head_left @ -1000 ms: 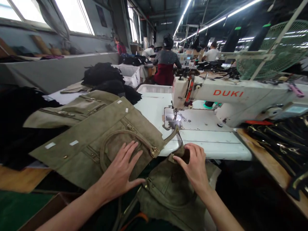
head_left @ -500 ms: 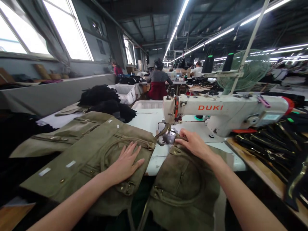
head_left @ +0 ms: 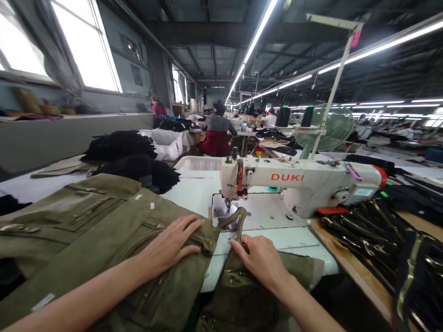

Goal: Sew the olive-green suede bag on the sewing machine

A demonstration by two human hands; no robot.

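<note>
My left hand (head_left: 169, 244) lies flat on an olive bag panel (head_left: 107, 230) with zips and white tags, its fingers stretched out. A second olive panel (head_left: 238, 288) hangs over the table's front edge to the right. My right hand (head_left: 261, 258) pinches this panel's top corner between thumb and fingers. A narrow folded strap (head_left: 239, 216) loops up between the two panels, in front of the needle. Behind it stands a white sewing machine (head_left: 259, 180) marked DUKI. The strap appears to be out from under the presser foot (head_left: 228, 203).
Black fabric pieces (head_left: 134, 159) are stacked at the left, before white plastic bins (head_left: 164, 143). Black straps with gold zips (head_left: 377, 235) cover a wooden board on the right. Thread cones (head_left: 283, 116) and a fan (head_left: 335, 127) stand behind the machine. A person (head_left: 218, 131) sits ahead.
The strap has come away from the needle area toward me. Both hands and the olive panels have shifted nearer, and my right hand has moved back from the presser foot. The view has tilted up.
</note>
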